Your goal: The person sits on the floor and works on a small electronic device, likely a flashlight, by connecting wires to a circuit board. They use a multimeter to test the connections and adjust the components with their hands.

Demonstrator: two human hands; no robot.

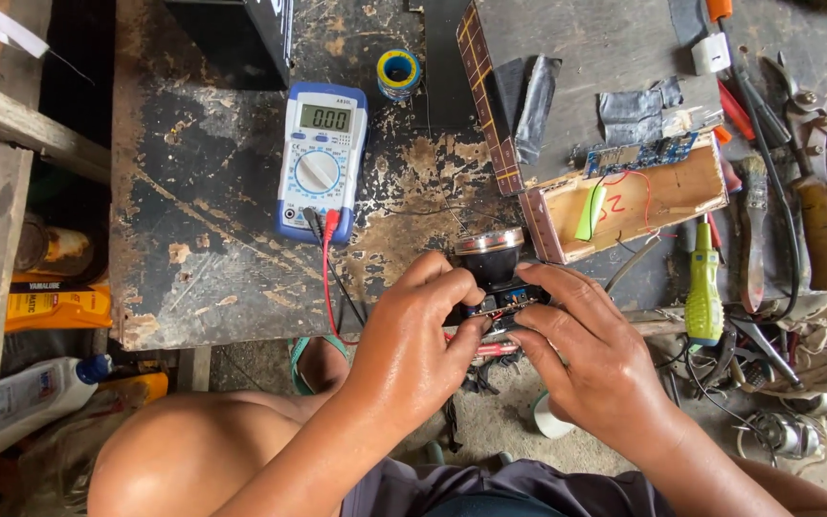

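My left hand (416,335) and my right hand (586,354) both grip a small black device (492,273) with a round silver-rimmed lens at its far end. An exposed circuit board with wires shows between my fingers. Both hands sit at the front edge of a worn dark workbench (212,220). A red probe tip (490,349) lies just below the device, near my left thumb. A blue and white multimeter (322,158) with red and black leads plugged in rests on the bench, left of and beyond my left hand.
An open wooden box (624,206) with a circuit board and a green cell stands behind my right hand. A green screwdriver (704,287), brush, pliers and tape pieces lie at the right. A yellow-blue tape roll (398,73) sits at the back. Bottles (40,388) stand below left.
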